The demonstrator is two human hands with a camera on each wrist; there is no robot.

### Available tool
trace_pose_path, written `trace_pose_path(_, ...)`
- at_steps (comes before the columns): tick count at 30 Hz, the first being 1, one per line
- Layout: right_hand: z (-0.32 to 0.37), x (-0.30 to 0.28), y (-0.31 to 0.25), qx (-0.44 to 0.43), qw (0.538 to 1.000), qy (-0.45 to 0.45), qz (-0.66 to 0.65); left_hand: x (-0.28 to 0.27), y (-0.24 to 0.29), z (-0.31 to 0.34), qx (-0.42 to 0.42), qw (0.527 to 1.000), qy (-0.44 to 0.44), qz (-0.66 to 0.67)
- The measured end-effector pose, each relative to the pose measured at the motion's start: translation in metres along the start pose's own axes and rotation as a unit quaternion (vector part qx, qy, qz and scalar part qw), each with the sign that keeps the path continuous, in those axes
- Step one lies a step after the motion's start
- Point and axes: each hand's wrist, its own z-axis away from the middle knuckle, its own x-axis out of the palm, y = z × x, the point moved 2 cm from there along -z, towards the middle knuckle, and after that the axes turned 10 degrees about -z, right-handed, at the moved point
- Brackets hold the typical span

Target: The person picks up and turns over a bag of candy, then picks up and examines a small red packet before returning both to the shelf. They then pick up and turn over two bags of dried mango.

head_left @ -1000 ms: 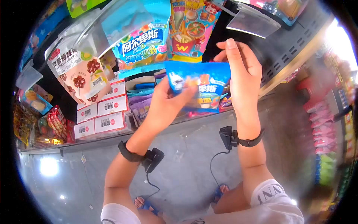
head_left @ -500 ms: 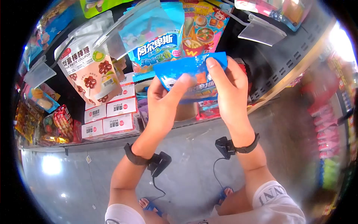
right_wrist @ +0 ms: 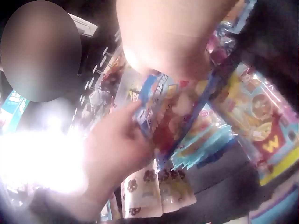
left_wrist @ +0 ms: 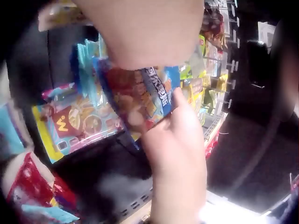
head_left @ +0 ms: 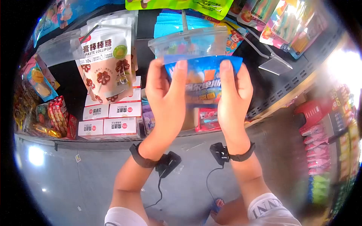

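A blue candy bag (head_left: 203,84) with white lettering is held up between both hands in the head view. My left hand (head_left: 166,98) pinches its left side, thumb on the front. On the right side my right hand (head_left: 234,100) grips it the same way, fingers behind. The left wrist view shows the bag (left_wrist: 145,98) with the right hand (left_wrist: 177,140) at its edge. In the right wrist view the left hand (right_wrist: 114,144) holds the other edge. Just behind the bag hang several light-blue bags (head_left: 177,26), partly covered by a clear tag holder (head_left: 188,39).
Lollipop pouches (head_left: 107,71) hang at the left, above stacked white boxes (head_left: 120,126) on the shelf. A second clear tag holder (head_left: 277,66) juts out on the right. A red packet (head_left: 207,119) lies below the hands, near the shelf's front edge.
My right hand has come from beside the blue bag onto its right side and now grips it. The left hand keeps hold. The view has shifted, and the light-blue bags show more from above.
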Motion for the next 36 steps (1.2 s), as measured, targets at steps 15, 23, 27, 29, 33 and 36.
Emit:
trace_pose_path(15, -0.018, 0.036, 0.007, -0.024, 1.000, 0.004, -0.016, -0.020, 0.009, -0.028, -0.012, 1.000, -0.013, -0.001)
trace_pose_path(23, -0.023, 0.032, 0.003, -0.009, 1.000, -0.003, -0.002, -0.019, 0.013, -0.028, -0.039, 0.999, -0.023, -0.009)
trace_pose_path(27, -0.026, 0.035, 0.002, -0.010, 1.000, 0.013, 0.011, -0.015, 0.027, -0.031, -0.037, 0.999, -0.022, -0.009)
trace_pose_path(29, -0.026, 0.036, 0.001, -0.005, 1.000, 0.015, 0.014, -0.018, 0.023, -0.032, -0.043, 0.999, -0.024, -0.009)
trace_pose_path(33, -0.024, 0.038, 0.001, 0.001, 1.000, -0.002, 0.001, -0.017, 0.018, -0.034, -0.072, 0.997, -0.011, 0.027)
trace_pose_path(36, -0.022, 0.035, 0.000, 0.022, 1.000, -0.002, 0.018, -0.017, 0.011, -0.033, -0.083, 0.996, -0.017, 0.031)
